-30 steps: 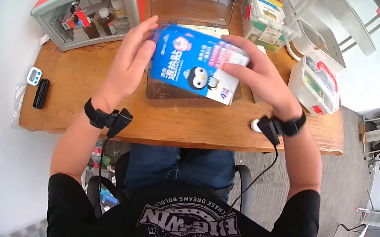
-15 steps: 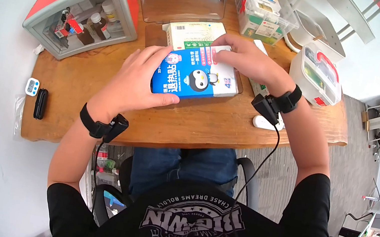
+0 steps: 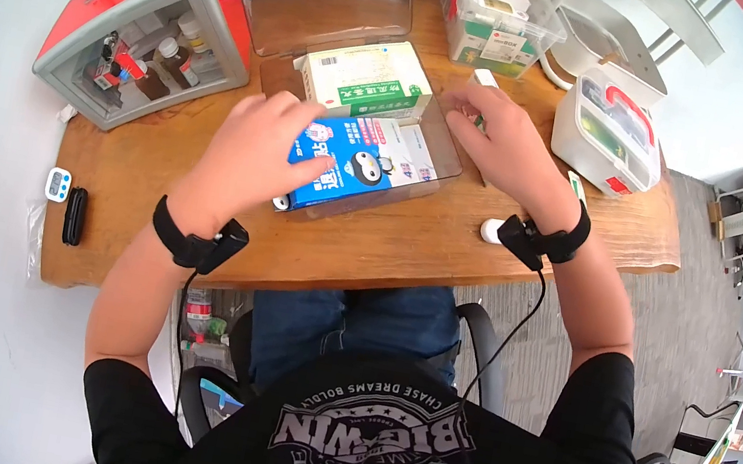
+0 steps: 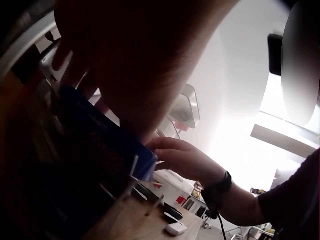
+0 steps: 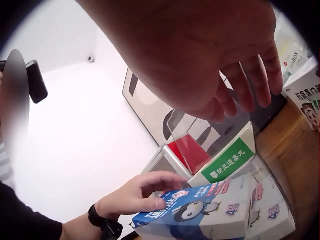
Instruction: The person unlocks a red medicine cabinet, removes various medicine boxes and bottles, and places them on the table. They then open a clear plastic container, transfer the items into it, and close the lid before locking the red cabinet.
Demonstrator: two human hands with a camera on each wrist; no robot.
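Brown wooden desktop [image 3: 163, 175] spans the head view, with a red case [image 3: 148, 34] at the upper left and a white box with a red handle [image 3: 606, 139] at the right. Near the middle, the blue-and-white penguin box [image 3: 358, 165] lies printed face up at a clear tray [image 3: 447, 151], in front of a green-and-white carton [image 3: 369, 78]. Its long axis runs mostly left to right, slanting away from the person toward the right; the blue end points left, the white end right. The left hand [image 3: 254, 137] holds the blue end, thumb over the printed face. The right hand [image 3: 507, 137] is off the box, just beyond its white end.

From the left wrist, the box is a dark blue shape slanting down to the right; its print is too dim to read.

From the right wrist, a second penguin box [image 5: 274, 212] lies beside the first, white ends rightward. Right-hand fingers [image 5: 242, 87] hang loosely apart, gripping nothing visible.
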